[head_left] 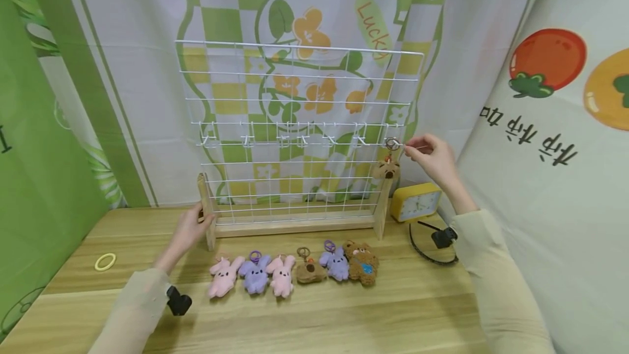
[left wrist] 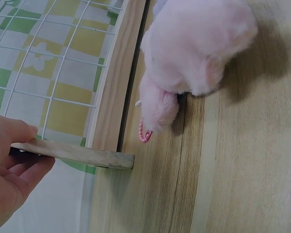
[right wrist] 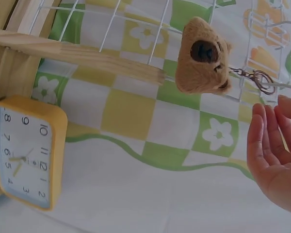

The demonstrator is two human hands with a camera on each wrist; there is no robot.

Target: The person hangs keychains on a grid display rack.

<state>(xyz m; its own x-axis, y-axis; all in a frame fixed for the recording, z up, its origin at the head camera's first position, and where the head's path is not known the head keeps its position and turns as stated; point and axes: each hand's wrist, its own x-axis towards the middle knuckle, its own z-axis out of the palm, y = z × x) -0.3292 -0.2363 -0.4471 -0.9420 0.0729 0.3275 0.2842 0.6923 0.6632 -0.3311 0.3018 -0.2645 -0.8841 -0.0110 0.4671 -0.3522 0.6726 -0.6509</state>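
Note:
A brown bear-head keychain [head_left: 386,169] hangs by its ring from the rightmost hook of a white wire grid rack [head_left: 295,101]. My right hand [head_left: 432,158] is just beside that hook's tip; in the right wrist view its fingers [right wrist: 267,141] are fairly straight and apart from the metal ring [right wrist: 263,82]. With thumb and fingers my left hand [head_left: 189,228] grips the rack's left wooden post [left wrist: 72,154]. Plush keychains lie in a row before the rack: pink rabbits [head_left: 282,276], purple ones [head_left: 255,275], another bear head [head_left: 310,272] and a brown bear [head_left: 362,263].
A yellow clock [head_left: 416,202] stands right of the rack, with a black cable [head_left: 427,258] near it. On the table's left lies a pale yellow ring [head_left: 105,261]. Several bare hooks [head_left: 302,140] line the grid. A patterned curtain [head_left: 147,97] hangs behind.

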